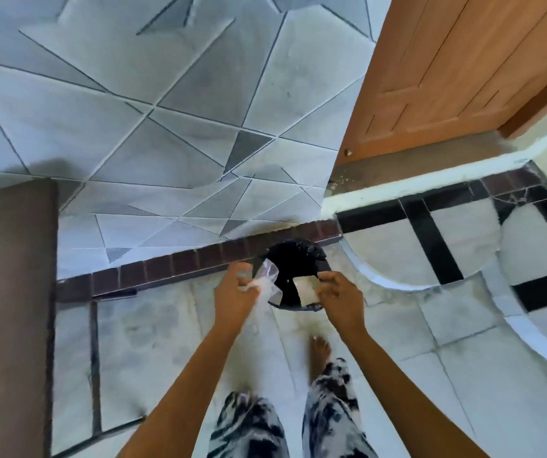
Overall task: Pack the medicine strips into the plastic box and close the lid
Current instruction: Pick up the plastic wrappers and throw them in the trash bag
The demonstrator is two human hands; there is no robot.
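Observation:
I stand over a small bin lined with a black bag (295, 262) on the floor by the wall. My left hand (237, 292) is closed on a crumpled clear plastic wrapper (267, 280) held over the bin's left rim. My right hand (339, 294) pinches a small whitish square piece (306, 287), perhaps a packet or paper, above the bin's right side. No plastic box and no medicine strips that I can recognise are in view.
A grey patterned wall (166, 127) rises behind the bin, with a dark brick skirting (182, 264) at its foot. A brown wooden door (463, 71) is at the upper right. A dark brown furniture edge (7, 309) fills the left. My bare foot (320, 350) stands on the tiled floor.

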